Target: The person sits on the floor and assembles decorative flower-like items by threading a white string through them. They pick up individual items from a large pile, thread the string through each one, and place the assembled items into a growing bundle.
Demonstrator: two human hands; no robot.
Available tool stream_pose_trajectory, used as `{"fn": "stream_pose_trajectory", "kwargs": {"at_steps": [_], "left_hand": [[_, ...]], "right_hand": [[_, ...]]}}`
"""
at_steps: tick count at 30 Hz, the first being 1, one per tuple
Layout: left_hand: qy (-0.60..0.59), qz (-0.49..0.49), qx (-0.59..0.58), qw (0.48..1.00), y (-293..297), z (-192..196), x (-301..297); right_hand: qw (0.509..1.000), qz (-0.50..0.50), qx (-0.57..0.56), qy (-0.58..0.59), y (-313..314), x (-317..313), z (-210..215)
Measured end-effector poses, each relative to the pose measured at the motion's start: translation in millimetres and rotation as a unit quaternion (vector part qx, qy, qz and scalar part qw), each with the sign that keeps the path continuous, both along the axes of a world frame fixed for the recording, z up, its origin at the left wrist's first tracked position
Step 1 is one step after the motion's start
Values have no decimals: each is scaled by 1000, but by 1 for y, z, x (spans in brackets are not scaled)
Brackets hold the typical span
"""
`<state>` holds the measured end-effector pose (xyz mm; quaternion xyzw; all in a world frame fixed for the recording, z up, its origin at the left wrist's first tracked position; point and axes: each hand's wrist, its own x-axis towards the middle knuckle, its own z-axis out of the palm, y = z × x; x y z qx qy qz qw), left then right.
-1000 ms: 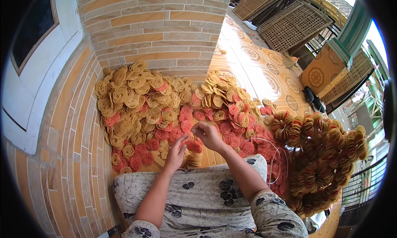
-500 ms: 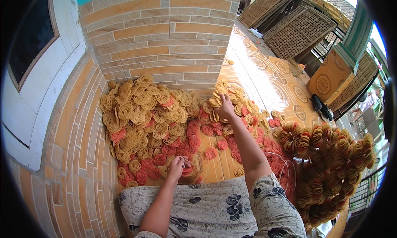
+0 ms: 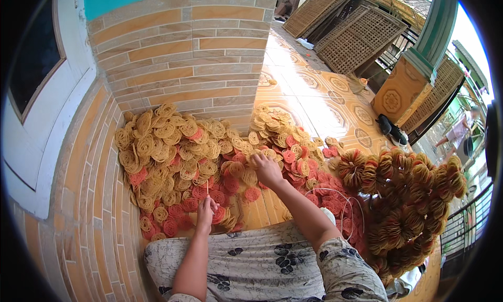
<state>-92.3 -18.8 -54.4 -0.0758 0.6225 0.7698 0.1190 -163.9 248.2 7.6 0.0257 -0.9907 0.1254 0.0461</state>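
Observation:
My left hand [image 3: 206,214] is closed round a thin pale stick [image 3: 208,187] that points upward from the fingers. Beside that hand, just above my lap, are a few yellow and pink coiled noodle crackers [image 3: 228,220]; whether they are threaded on anything I cannot tell. My right hand [image 3: 267,170] is over the middle of the heap, its fingers closed on a yellow coiled cracker [image 3: 254,159], partly hidden by the hand. A large heap of yellow crackers [image 3: 157,139] lies on the left, with pink crackers [image 3: 175,218] along its near edge.
Thick bunches of strung crackers [image 3: 408,207] stand at my right. A white cord [image 3: 361,210] loops over pink crackers there. A tiled wall [image 3: 183,55] rises behind the heap. Further off are black shoes [image 3: 390,129], woven racks [image 3: 359,42] and a person [image 3: 461,129].
My right hand has drawn back from the far pile toward my left hand, now with a yellow cracker. The left hand has turned, and its stick now points up. The whole view has shifted slightly.

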Motion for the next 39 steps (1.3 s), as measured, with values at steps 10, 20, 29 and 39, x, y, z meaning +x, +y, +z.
{"fn": "stream_pose_trajectory", "kwargs": {"at_steps": [10,20,29,39], "left_hand": [[70,-57,-98,991,-9,9,27],[109,-206,-166,958,2,49,42],[62,-165,-44,983,10,27,28],[96,-143,-85,981,12,25,25]], "right_hand": [[729,-165,-657,-95,-17,50,18],[791,-45,-609,-21,-60,61,14],[763,27,-645,-30,-78,63,27],[664,-10,-739,-119,-76,62,40]]}}
